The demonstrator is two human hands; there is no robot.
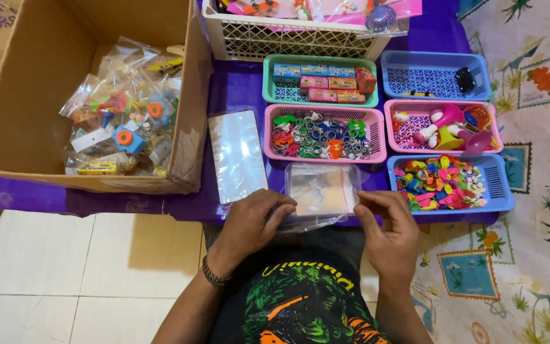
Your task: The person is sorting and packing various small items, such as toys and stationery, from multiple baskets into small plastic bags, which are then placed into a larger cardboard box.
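1. Lower centre: left hand (256, 220) and right hand (386, 223) each pinch an edge of a clear bag (321, 191); it looks empty.
2. Beyond, trays (326, 134) remain stocked.
3. Upper left, the box (46, 95) already holds filled bags (122, 121).

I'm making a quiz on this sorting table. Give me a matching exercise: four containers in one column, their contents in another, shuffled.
Containers:
1. green tray
2. pink tray in the middle
3. blue tray nearest the right hand
4. cardboard box

Contents:
A. filled clear bags of small toys
B. small rectangular boxes
C. colourful balloons
D. metal rings with coloured bits

Pairs: 1-B, 2-D, 3-C, 4-A
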